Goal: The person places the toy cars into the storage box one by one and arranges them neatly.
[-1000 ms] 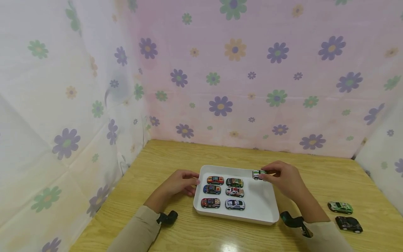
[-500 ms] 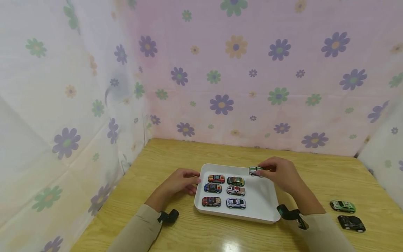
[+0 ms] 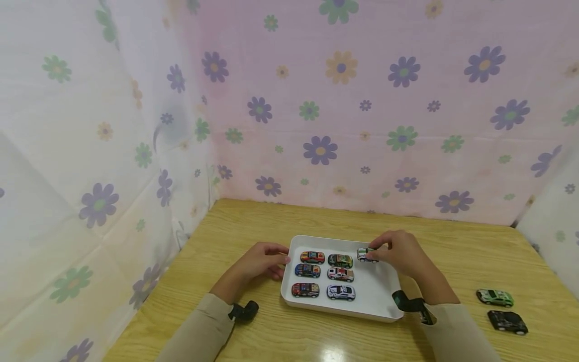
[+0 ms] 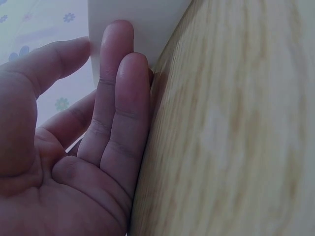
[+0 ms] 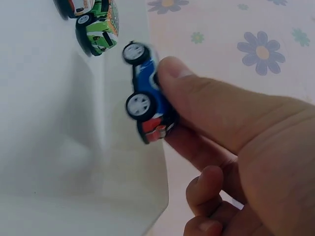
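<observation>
My right hand [image 3: 400, 253] pinches a toy car [image 3: 365, 255] between thumb and fingers, over the back right part of a white tray [image 3: 373, 291]. In the right wrist view the toy car [image 5: 146, 83] shows a blue side, a red end and grey-hubbed wheels. It is tilted there, close beside the tray's wall. My left hand [image 3: 259, 261] is at the tray's left side. The left wrist view has its straight fingers [image 4: 132, 93] against the outer wall [image 4: 147, 22], with the thumb at the edge. Several toy cars [image 3: 341, 274] stand in two columns inside the tray.
Right of the tray, a green toy car [image 3: 495, 297] and a black toy car [image 3: 507, 322] stand on the wooden table [image 3: 253, 221]. Flowered cloth [image 3: 289, 125] hangs behind the table and along both sides.
My right hand has moved left with the pinched toy car, then lowered it into the tray's back right area. The left hand stays at the tray's side.
</observation>
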### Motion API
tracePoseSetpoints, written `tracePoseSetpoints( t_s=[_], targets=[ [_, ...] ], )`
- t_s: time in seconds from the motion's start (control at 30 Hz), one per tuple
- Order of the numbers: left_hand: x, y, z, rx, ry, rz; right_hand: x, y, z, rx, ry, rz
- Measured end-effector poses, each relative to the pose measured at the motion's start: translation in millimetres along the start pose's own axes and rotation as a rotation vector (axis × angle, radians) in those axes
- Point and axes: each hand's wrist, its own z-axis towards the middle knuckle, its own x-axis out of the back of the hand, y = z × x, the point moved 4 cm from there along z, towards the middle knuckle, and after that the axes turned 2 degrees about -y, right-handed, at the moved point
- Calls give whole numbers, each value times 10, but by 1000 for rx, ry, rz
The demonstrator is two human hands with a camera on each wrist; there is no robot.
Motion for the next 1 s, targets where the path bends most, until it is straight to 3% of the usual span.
tracePoseSetpoints(
  t_s=[0.33, 0.67, 1.0],
  targets=[
    [-11, 3, -3, -2, 7, 0, 24, 86, -29, -66, -18, -21],
    [19, -10, -18, 15, 21, -3, -87, -38, 42, -90, -54, 23],
    [-11, -3, 27, 2, 7, 2, -77, 87, -4, -98, -48, 19]
  ],
)
